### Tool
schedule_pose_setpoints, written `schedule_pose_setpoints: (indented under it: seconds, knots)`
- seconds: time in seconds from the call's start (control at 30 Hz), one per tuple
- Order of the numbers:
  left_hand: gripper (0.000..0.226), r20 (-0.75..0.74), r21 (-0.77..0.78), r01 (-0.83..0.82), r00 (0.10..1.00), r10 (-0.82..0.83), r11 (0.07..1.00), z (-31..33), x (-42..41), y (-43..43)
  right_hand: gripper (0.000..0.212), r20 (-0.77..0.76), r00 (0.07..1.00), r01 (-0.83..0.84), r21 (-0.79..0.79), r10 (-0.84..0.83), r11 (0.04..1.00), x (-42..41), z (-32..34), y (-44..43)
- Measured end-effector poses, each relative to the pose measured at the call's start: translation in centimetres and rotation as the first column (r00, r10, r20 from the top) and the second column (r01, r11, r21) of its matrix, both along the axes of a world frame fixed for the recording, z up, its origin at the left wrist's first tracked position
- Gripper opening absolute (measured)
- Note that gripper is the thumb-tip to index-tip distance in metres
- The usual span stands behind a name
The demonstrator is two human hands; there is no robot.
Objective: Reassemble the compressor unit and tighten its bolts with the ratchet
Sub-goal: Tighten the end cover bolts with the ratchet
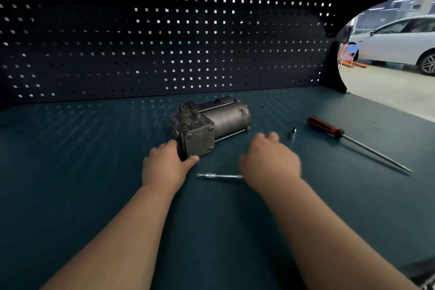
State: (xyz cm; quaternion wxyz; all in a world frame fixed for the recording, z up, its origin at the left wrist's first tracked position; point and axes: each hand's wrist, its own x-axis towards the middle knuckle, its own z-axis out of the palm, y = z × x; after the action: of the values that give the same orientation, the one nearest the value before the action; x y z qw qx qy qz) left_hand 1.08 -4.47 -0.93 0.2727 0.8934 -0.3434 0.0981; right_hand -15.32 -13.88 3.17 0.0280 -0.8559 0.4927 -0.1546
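Your left hand (164, 165) grips the near corner of the compressor unit (209, 125), which lies on its side on the bench (94, 148); slacken that hold and the round body could roll once a bolt takes torque. The ratchet (219, 176) lies near it, its handle hidden under your blurred right hand (270, 162), so I cannot tell whether you hold it. A hasty sweep could topple the small socket (293, 133) standing nearby, left of the screwdriver (329, 128).
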Motion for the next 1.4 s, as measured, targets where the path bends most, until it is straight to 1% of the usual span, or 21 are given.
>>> schedule_pose_setpoints:
  seconds: [0.03, 0.07, 0.13, 0.17, 0.23, 0.33, 0.37, 0.43, 0.5, 0.53, 0.57, 0.6, 0.67, 0.7, 0.8, 0.87, 0.93, 1.03, 1.2, 1.4]
  knots:
    - [0.042, -0.014, -0.02, 0.002, 1.0, -0.002, 1.0, 0.0, 0.1, 0.0, 0.032, 0.063, 0.994, -0.085, 0.011, 0.084, 0.996, 1.5, -0.2, 0.9]
    - [0.042, -0.032, -0.042, 0.008, 0.999, -0.009, 0.999, 0.0, 0.1, 0.1, 0.03, 0.118, 0.98, -0.17, 0.069, 0.161, 0.983, 3.1, -0.4, 1.7]
    - [0.039, -0.075, -0.076, 0.034, 0.996, -0.04, 0.996, -0.1, 0.5, 0.3, 0.03, 0.147, 0.958, -0.276, 0.224, 0.248, 0.935, 5.8, -1.1, 2.6]
    - [0.036, -0.093, -0.083, 0.05, 0.994, -0.057, 0.995, -0.2, 0.7, 0.3, 0.031, 0.131, 0.952, -0.301, 0.247, 0.276, 0.921, 6.7, -1.4, 2.7]
    - [0.026, -0.111, -0.084, 0.083, 0.99, -0.093, 0.993, -0.2, 1.1, 0.5, 0.03, 0.117, 0.947, -0.319, 0.229, 0.3, 0.92, 7.8, -1.9, 2.4]
    - [0.009, -0.186, -0.093, 0.156, 0.967, -0.171, 0.983, -0.2, 1.9, 0.7, 0.03, 0.141, 0.945, -0.322, 0.233, 0.296, 0.918, 8.7, -2.6, 1.7]
    - [0.008, -0.205, -0.082, 0.184, 0.959, -0.197, 0.979, -0.2, 2.1, 0.8, 0.031, 0.149, 0.945, -0.319, 0.231, 0.291, 0.919, 8.8, -2.8, 1.5]
    - [0.018, -0.187, -0.102, 0.187, 0.961, -0.204, 0.977, -0.3, 2.5, 0.9, 0.029, 0.143, 0.944, -0.32, 0.2, 0.296, 0.926, 8.8, -3.0, 1.4]
    - [0.032, -0.127, -0.256, 0.119, 0.98, -0.156, 0.959, 0.2, 2.5, 0.7, 0.026, 0.141, 0.943, -0.321, 0.154, 0.301, 0.934, 8.8, -3.2, 1.5]
    - [0.039, -0.091, -0.339, 0.116, 0.984, -0.155, 0.934, 0.7, 2.3, 0.3, 0.024, 0.152, 0.942, -0.319, 0.138, 0.298, 0.938, 8.8, -3.3, 1.5]
    - [0.045, -0.05, -0.392, 0.148, 0.982, -0.181, 0.908, 1.1, 2.1, -0.1, 0.021, 0.166, 0.941, -0.316, 0.128, 0.294, 0.94, 8.8, -3.4, 1.6]
    - [0.049, -0.014, -0.406, 0.204, 0.973, -0.229, 0.891, 1.5, 1.9, -0.7, 0.018, 0.177, 0.941, -0.312, 0.121, 0.289, 0.942, 8.8, -3.4, 1.7]
    - [0.051, 0.019, -0.395, 0.296, 0.949, -0.315, 0.87, 1.6, 1.6, -1.5, 0.014, 0.18, 0.94, -0.312, 0.109, 0.289, 0.944, 8.8, -3.4, 1.9]
    - [0.05, 0.012, -0.404, 0.303, 0.945, -0.327, 0.863, 1.5, 1.5, -1.7, 0.013, 0.176, 0.938, -0.317, 0.101, 0.297, 0.943, 8.8, -3.5, 1.9]
    - [0.048, -0.009, -0.435, 0.273, 0.952, -0.307, 0.858, 1.2, 1.7, -1.9, 0.014, 0.177, 0.931, -0.333, 0.06, 0.319, 0.941, 8.9, -3.7, 1.8]
    - [0.049, -0.023, -0.438, 0.281, 0.946, -0.323, 0.854, 1.3, 1.9, -1.8, 0.014, 0.169, 0.927, -0.341, 0.015, 0.334, 0.94, 9.0, -3.9, 1.7]
    - [0.048, -0.052, -0.448, 0.279, 0.94, -0.337, 0.849, 1.4, 2.1, -1.7, 0.019, 0.168, 0.926, -0.34, -0.015, 0.337, 0.94, 9.1, -4.0, 1.9]
    - [0.046, -0.096, -0.475, 0.269, 0.931, -0.352, 0.838, 1.4, 2.1, -1.7, 0.022, 0.187, 0.925, -0.335, -0.013, 0.331, 0.942, 9.2, -4.1, 2.0]
    - [0.048, -0.125, -0.504, 0.267, 0.918, -0.375, 0.821, 1.0, 1.8, -1.8, 0.019, 0.191, 0.922, -0.341, -0.006, 0.336, 0.94, 9.1, -3.9, 2.1]
    - [0.05, -0.14, -0.501, 0.276, 0.909, -0.392, 0.82, 0.8, 2.0, -1.7, 0.016, 0.13, 0.933, -0.335, -0.03, 0.336, 0.942, 9.1, -3.9, 2.4]
